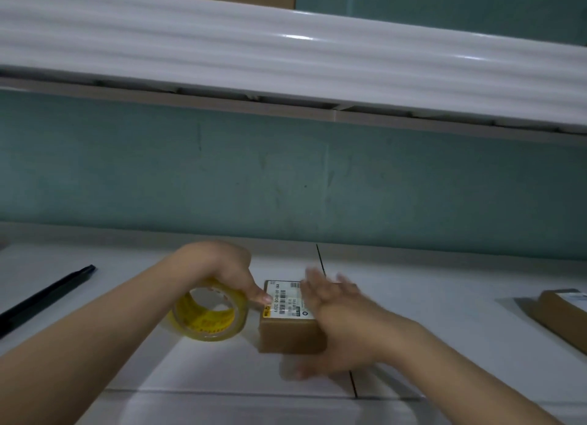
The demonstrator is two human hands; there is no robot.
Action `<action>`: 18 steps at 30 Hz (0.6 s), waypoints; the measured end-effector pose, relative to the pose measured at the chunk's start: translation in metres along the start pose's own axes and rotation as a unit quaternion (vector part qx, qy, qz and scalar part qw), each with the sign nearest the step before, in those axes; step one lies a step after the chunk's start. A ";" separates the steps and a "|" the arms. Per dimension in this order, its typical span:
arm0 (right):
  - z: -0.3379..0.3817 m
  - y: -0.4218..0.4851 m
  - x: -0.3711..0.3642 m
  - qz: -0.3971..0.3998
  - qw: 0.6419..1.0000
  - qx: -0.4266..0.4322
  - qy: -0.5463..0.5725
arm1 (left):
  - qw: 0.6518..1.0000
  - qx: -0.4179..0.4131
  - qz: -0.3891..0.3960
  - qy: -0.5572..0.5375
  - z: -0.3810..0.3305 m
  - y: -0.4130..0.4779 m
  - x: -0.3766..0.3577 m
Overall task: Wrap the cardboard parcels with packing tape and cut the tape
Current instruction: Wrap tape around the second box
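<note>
A small brown cardboard parcel point(287, 332) with a white shipping label on top lies on the white table point(444, 326). A yellow-printed roll of clear packing tape point(210, 313) stands on edge just left of the parcel. My left hand point(222, 270) grips the roll from above, its thumb pressing at the parcel's upper left edge. My right hand point(336, 319) is blurred, fingers spread flat over the right side of the parcel's top. Any tape strip on the parcel is too faint to make out.
A second flat brown parcel point(563, 313) lies at the right edge of the table. A long black tool point(47, 294) rests at the left. A teal wall stands behind, with a white shelf point(286, 65) overhead.
</note>
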State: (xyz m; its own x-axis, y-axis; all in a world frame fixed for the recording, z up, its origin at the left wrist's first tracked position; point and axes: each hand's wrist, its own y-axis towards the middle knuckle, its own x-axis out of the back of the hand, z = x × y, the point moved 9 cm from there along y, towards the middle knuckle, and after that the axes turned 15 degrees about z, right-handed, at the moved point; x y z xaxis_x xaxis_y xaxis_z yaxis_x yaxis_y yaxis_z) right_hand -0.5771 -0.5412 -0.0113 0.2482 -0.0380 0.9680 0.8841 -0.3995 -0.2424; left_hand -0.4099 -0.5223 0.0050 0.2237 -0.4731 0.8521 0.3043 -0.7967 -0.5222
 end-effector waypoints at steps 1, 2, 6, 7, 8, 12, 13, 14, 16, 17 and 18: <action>0.008 0.007 -0.002 0.023 1.000 -0.003 0.010 | 1.000 0.000 -0.003 -0.006 0.000 0.000 0.000; 0.012 0.013 -0.002 0.031 0.999 -0.007 0.033 | 1.000 0.002 -0.008 -0.009 0.000 -0.002 0.000; 0.034 0.028 0.002 0.041 0.998 0.039 0.038 | 1.000 0.005 -0.013 -0.019 -0.002 -0.007 0.000; 0.035 0.031 0.001 0.043 0.998 0.038 0.037 | 1.000 0.002 -0.015 -0.024 -0.002 -0.008 -0.001; 0.034 0.035 0.003 0.039 0.998 0.033 0.042 | 0.999 -0.001 -0.019 -0.027 -0.002 -0.009 0.000; 0.035 0.045 0.012 0.010 0.999 0.043 0.023 | 0.997 -0.019 -0.058 -0.044 -0.003 -0.015 0.002; 0.035 0.047 0.013 0.002 0.999 0.041 0.025 | 0.995 -0.035 -0.068 -0.061 -0.003 -0.016 0.003; 0.035 0.048 0.013 -0.004 0.999 0.043 0.032 | 0.992 -0.058 -0.074 -0.084 -0.002 -0.018 0.003; 0.030 0.045 0.023 -0.038 0.995 0.066 0.068 | 0.977 -0.126 -0.064 -0.158 0.002 -0.023 0.000; 0.024 0.041 0.032 -0.067 0.990 0.079 0.099 | 0.961 -0.169 -0.043 -0.216 0.004 -0.027 -0.003; 0.017 0.035 0.041 -0.093 0.982 0.093 0.136 | 0.935 -0.213 -0.024 -0.283 0.006 -0.032 -0.006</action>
State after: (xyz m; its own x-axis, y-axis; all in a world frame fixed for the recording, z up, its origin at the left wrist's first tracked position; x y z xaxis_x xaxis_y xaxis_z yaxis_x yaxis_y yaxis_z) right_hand -0.5290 -0.5415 0.0187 -0.0176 -0.2323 0.9725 0.9673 -0.2500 -0.0422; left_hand -0.4151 -0.4915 0.0159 0.7097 -0.2542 0.6570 -0.0424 -0.9463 -0.3204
